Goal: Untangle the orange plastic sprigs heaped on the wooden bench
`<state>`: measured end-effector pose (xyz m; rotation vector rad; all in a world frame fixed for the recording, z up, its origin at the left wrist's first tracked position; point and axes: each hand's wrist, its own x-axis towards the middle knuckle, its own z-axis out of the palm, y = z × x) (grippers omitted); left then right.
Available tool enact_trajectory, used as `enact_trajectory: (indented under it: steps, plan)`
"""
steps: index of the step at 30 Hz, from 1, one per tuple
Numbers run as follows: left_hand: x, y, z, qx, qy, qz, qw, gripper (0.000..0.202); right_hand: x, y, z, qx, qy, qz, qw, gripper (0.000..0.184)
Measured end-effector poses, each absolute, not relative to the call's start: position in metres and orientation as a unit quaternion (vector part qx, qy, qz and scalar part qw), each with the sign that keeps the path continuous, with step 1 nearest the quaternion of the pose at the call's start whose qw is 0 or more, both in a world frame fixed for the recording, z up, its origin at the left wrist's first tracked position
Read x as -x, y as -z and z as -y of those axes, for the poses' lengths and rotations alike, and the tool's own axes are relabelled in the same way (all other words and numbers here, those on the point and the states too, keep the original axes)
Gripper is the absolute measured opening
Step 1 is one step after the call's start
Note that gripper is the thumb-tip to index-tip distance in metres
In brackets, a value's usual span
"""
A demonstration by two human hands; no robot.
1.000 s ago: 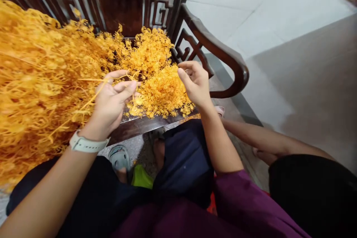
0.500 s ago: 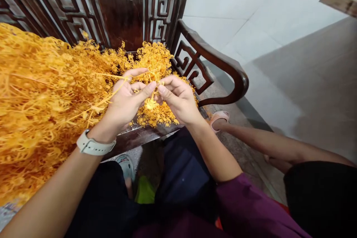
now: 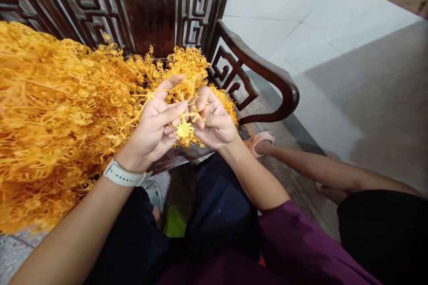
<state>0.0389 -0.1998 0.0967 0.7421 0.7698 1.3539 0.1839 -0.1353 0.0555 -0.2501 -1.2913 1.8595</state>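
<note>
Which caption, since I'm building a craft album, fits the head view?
Left hand and right hand pinch a small yellow flower at a wooden bench heaped with yellow sprigs.

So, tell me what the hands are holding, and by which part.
Both hands pinch one orange flower sprig: the left hand by its thin stem, the right hand close beside the small flower head.

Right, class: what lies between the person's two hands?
A small orange sprig with a round flower-like tip, pinched by fingers of the left hand and right hand; the head view shows it.
</note>
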Motion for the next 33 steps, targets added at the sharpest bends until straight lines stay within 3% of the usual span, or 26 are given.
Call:
enact_trajectory:
  steps: [5, 10, 14, 16, 19, 21, 24, 28, 33]
  plan:
    - [-0.035, -0.121, 0.206, -0.325, -0.656, -0.309, 0.607, 0.039, -0.197, -0.065, 0.132, 0.094, -0.690, 0.526, 0.489, 0.060]
    - [-0.035, -0.135, 0.197, -0.332, -0.678, -0.286, 0.590, 0.021, -0.245, -0.079, 0.113, 0.218, -0.563, 0.583, 0.544, 0.042]
    - [-0.050, -0.122, 0.186, -0.361, -0.698, -0.342, 0.516, 0.040, -0.273, -0.053, 0.071, 0.399, -0.426, 0.640, 0.500, 0.029]
    - [-0.055, -0.110, 0.182, -0.388, -0.700, -0.350, 0.487, 0.049, -0.274, -0.039, 0.053, 0.482, -0.330, 0.685, 0.435, 0.019]
    - [-0.060, -0.093, 0.174, -0.417, -0.708, -0.368, 0.435, 0.056, -0.265, -0.042, 0.053, 0.512, -0.228, 0.730, 0.392, 0.014]
    - [-0.063, -0.085, 0.165, -0.432, -0.719, -0.385, 0.385, 0.059, -0.253, -0.060, 0.070, 0.471, -0.256, 0.719, 0.442, 0.033]
    - [-0.071, -0.087, 0.150, -0.445, -0.741, -0.399, 0.305, 0.056, -0.235, -0.089, 0.105, 0.376, -0.436, 0.667, 0.473, 0.055]
    - [-0.085, -0.111, 0.152, -0.483, -0.724, -0.417, 0.262, 0.045, -0.223, -0.099, 0.132, 0.296, -0.524, 0.646, 0.469, 0.059]
    - [-0.093, -0.139, 0.188, -0.481, -0.699, -0.426, 0.313, 0.044, -0.226, -0.087, 0.141, 0.244, -0.532, 0.607, 0.538, 0.048]
